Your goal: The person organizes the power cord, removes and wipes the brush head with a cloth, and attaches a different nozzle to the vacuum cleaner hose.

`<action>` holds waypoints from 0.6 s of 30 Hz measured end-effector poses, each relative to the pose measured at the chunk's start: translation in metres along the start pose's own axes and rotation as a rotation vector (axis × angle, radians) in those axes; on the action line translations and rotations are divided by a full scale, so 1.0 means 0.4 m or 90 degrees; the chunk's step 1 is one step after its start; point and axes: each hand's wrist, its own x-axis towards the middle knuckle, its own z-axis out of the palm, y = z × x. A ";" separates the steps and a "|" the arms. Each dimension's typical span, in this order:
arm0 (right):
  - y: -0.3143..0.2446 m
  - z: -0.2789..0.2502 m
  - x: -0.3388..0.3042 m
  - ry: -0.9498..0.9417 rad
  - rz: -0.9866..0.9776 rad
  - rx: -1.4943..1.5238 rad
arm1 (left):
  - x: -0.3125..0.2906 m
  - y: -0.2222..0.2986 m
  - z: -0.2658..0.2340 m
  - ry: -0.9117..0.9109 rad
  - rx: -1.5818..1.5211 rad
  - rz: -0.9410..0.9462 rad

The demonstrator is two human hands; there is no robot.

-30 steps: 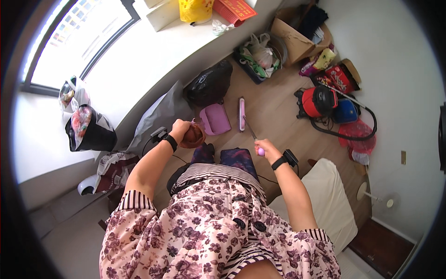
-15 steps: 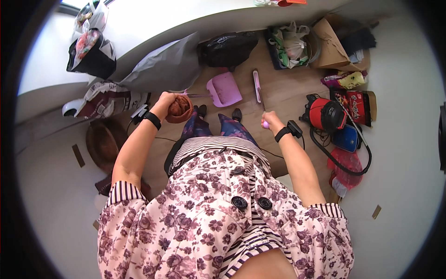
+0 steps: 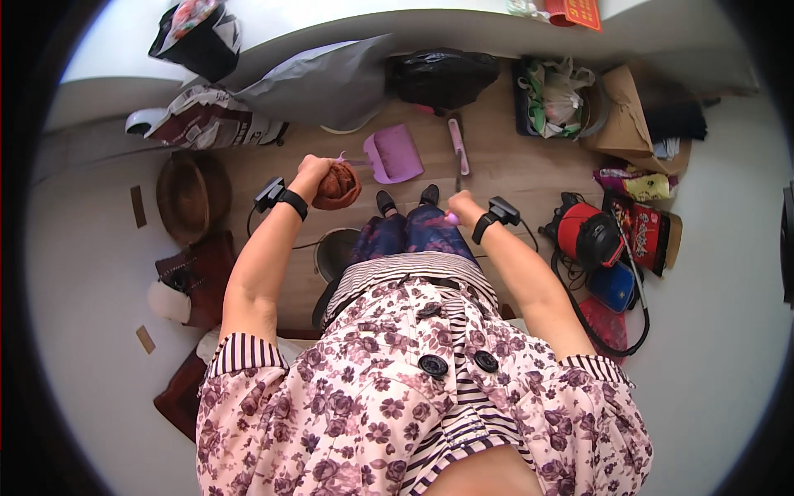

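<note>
My left hand (image 3: 313, 173) is closed round the thin handle of a pink dustpan (image 3: 399, 155), whose pan lies on the floor ahead of my feet. Pressed against the same hand is a round brown thing (image 3: 337, 185), like a bunched cloth or knitted cap; its kind is unclear. My right hand (image 3: 466, 207) grips a long-handled broom (image 3: 458, 147) with a pink and grey head. The pink end of its handle sticks out below my fist. The broom head is right of the dustpan, apart from it.
A black bag (image 3: 444, 78) and a grey sheet (image 3: 322, 83) line the far wall. At right stand a crate of plastic bags (image 3: 556, 97), a cardboard box (image 3: 622, 112) and a red vacuum cleaner (image 3: 585, 234) with its hose. A brown basin (image 3: 192, 196) leans at left.
My view has shifted, so the surroundings sit further right. The dustpan and broom have moved left relative to the black bag. Both hands keep their holds.
</note>
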 end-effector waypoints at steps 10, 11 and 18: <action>-0.069 0.181 -0.083 -0.201 -0.008 0.328 | 0.008 0.075 -0.049 -0.003 0.253 0.187; -0.087 0.195 -0.102 -0.245 -0.036 0.322 | 0.005 0.074 -0.046 -0.024 0.261 0.199; -0.355 0.535 -0.083 -0.341 -0.025 0.324 | 0.132 0.003 -0.185 -0.022 0.320 0.302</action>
